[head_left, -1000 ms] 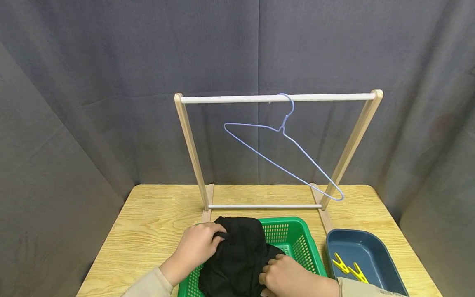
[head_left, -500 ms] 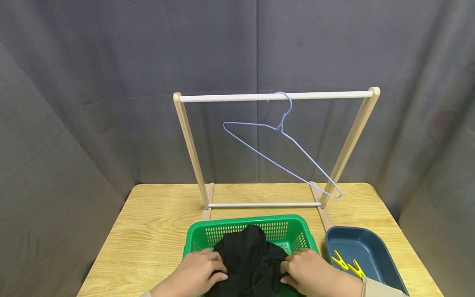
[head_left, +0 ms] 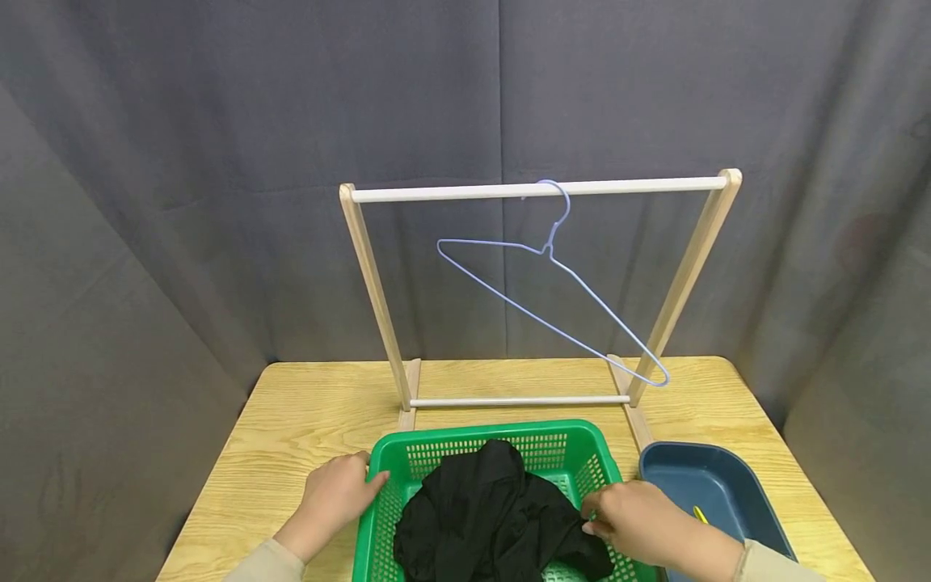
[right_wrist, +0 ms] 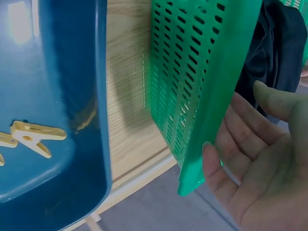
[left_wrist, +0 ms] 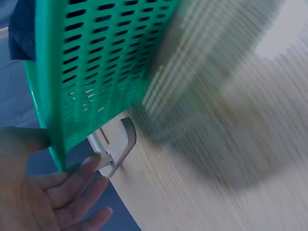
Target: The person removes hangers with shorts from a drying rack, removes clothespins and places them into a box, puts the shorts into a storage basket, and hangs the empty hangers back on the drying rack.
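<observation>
A green plastic basket (head_left: 480, 432) with slotted walls stands at the table's front. Black cloth (head_left: 483, 509) lies crumpled inside it. My left hand (head_left: 334, 493) holds the basket's left rim, thumb over the inner side and fingers outside, as the left wrist view also shows. At the opposite side, my right hand (head_left: 640, 517) hovers over the right rim with relaxed fingers close to the cloth's edge. In the right wrist view, the right hand's (right_wrist: 260, 159) little finger is right at the rim, and nothing is held between thumb and fingers.
Behind the basket stands a wooden rack with a white top bar (head_left: 451, 194). A lavender hanger (head_left: 553, 259) hangs tilted from it. Right of the basket, a dark blue tray (head_left: 698, 465) holds yellow clothespins (right_wrist: 36, 137), partly hidden by my right forearm in the head view.
Both hands have let go of the black cloth, which has settled lower in the basket. My left hand moved left to the rim; the right moved right, toward the opposite rim.
</observation>
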A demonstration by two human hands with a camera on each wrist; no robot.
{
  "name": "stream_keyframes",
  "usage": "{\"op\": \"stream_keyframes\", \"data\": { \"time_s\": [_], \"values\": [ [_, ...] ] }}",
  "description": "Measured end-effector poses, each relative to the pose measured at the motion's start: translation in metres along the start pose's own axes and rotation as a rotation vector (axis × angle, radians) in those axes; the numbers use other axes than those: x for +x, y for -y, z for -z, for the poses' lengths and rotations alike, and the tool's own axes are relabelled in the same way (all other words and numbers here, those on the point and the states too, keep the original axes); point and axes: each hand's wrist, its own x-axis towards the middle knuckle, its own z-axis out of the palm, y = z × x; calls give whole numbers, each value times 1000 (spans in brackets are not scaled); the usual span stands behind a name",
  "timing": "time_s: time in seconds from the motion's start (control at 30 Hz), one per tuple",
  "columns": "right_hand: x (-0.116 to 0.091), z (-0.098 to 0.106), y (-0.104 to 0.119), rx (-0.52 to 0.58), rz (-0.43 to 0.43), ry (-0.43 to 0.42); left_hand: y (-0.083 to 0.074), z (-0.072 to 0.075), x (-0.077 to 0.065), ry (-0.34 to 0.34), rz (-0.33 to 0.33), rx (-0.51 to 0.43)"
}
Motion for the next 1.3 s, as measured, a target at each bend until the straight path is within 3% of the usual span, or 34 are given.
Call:
{"op": "stream_keyframes", "data": {
  "time_s": [0.33,0.5,0.67,0.8,1.03,1.3],
  "values": [
    [-3,6,-24,4,-65,-50,-15,-8,26,-37,-62,-38],
    [-2,9,-27,18,-56,-45,-17,-10,37,-34,-57,-47],
    [0,10,-28,13,-37,-75,-18,-7,38,-8,-48,-30],
    [5,12,-27,-36,-18,-163,-18,-5,35,-39,-68,-1],
    [13,13,-28,-174,45,-337,-27,0,27,-172,-237,39],
    [20,17,-25,-139,5,-326,-55,12,10,-135,-380,93]
  ]
}}
